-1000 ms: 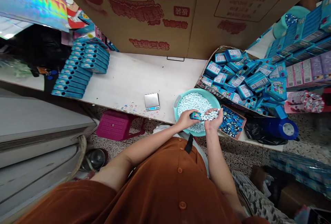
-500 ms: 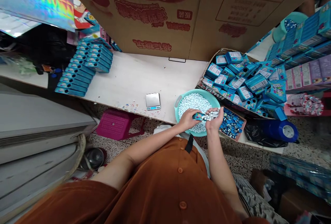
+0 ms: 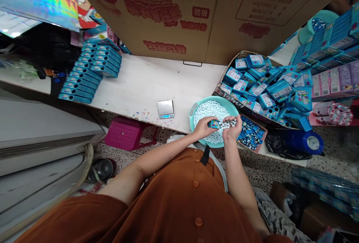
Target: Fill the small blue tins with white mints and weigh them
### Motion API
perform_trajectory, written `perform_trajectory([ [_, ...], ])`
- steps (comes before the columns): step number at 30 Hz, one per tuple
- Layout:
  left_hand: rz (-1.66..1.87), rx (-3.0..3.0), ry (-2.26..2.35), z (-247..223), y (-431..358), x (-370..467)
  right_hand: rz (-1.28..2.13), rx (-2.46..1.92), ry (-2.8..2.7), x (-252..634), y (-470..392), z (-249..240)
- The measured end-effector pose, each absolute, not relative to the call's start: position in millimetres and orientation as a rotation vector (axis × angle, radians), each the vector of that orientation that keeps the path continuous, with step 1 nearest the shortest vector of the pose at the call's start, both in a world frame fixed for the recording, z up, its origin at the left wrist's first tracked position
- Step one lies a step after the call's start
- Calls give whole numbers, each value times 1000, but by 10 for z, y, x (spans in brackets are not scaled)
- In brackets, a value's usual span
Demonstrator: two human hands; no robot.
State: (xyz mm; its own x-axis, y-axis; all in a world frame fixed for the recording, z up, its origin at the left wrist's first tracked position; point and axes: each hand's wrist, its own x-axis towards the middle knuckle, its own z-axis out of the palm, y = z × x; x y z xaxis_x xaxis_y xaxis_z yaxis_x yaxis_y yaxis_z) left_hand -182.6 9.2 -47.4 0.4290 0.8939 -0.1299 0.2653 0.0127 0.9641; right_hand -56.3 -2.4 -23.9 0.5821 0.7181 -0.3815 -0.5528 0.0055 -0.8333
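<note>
Left grip (image 3: 202,127) holds small box (image 3: 214,124) against right grip's (image 3: 232,129) candies (image 3: 227,123)

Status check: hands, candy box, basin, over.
Left hand grips small blue box. Right hand cups white candies at its mouth, above teal basin. Nothing obstructing.
</note>
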Motion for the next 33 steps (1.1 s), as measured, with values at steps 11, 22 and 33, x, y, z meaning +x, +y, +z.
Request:
perform_trajectory([
  [11,673,1445,1134,-475,122,-1819,934,-1247,-202,-602,44,-257],
  [22,805,1461,1074,-412,153,-1780,886,-1255,-303,-619,103,-129],
  [33,815,1366,1041,-394,127,-1756,778,-1305,-427,-678,122,-77],
])
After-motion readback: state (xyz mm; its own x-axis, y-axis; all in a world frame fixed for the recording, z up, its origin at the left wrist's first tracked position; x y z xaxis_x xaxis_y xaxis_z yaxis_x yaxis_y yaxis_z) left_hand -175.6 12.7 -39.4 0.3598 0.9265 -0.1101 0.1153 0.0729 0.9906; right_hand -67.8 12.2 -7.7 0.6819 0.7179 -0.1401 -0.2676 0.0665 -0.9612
